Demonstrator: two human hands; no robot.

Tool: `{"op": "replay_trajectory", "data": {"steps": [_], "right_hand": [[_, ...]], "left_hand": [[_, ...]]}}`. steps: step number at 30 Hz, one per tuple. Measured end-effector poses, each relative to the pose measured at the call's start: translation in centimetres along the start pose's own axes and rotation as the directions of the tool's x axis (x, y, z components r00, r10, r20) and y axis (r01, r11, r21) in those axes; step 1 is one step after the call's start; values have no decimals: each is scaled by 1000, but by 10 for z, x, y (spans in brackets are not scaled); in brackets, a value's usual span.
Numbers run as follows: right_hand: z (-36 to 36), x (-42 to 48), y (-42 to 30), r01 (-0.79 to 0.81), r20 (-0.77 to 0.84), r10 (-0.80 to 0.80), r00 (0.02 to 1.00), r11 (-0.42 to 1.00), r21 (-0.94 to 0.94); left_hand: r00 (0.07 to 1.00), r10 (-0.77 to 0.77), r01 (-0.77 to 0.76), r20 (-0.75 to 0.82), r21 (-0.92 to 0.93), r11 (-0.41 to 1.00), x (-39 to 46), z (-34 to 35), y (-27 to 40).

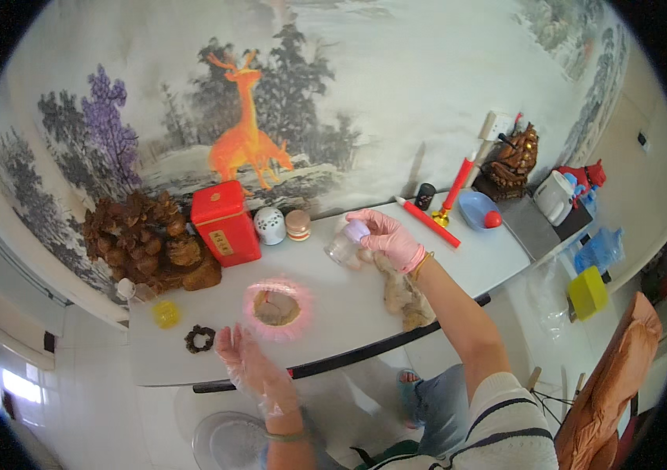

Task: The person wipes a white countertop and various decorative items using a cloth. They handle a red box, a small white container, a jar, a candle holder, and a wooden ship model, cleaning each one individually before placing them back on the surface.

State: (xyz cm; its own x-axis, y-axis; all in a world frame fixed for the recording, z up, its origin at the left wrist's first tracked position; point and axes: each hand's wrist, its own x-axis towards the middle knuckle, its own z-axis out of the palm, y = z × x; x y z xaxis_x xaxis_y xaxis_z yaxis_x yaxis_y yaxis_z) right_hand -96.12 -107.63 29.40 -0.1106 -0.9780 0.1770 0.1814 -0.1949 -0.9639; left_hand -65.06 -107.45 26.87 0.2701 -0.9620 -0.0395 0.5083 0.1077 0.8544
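Note:
My right hand (391,236), in a pink glove, grips the lilac cap (357,231) of a clear bottle (341,249), which is tilted over the white table. Whether the bottle's base touches the tabletop I cannot tell. Below that wrist lies a crumpled beige-brown cloth (404,296). My left hand (251,361) wears a clear plastic glove and hangs over the table's front edge, fingers extended, with nothing visible in it. Beside its fingertips are a dark beaded bracelet (199,339) and a fluffy pink ring-shaped piece (298,314) around a pale brown centre.
Along the wall stand a carved wood piece (151,247), a red tin (226,223), a white spotted jar (269,226) and a small lidded jar (298,225). Rightward are red candles (430,223), a blue bowl (474,207) and a white kettle (554,198). A stool (230,443) stands below.

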Motion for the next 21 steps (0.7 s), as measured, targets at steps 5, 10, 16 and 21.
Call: {"op": "replay_trajectory", "data": {"steps": [5, 10, 16, 21], "right_hand": [[-9, -50, -11, -125, -34, 130, 991, 982, 139], [3, -116, -21, -94, -226, 153, 962, 963, 252], [-20, -214, -7, 35, -571, 155, 806, 951, 307], [-37, -270, 9, -29, -796, 228, 561, 966, 256]], "left_hand": [[995, 58, -63, 76, 66, 996, -13, 14, 7], [991, 62, -70, 117, 71, 995, -25, 20, 13], [945, 134, -163, 299, 76, 984, -29, 10, 2], [880, 161, -190, 446, 20, 982, -38, 16, -6]]}}
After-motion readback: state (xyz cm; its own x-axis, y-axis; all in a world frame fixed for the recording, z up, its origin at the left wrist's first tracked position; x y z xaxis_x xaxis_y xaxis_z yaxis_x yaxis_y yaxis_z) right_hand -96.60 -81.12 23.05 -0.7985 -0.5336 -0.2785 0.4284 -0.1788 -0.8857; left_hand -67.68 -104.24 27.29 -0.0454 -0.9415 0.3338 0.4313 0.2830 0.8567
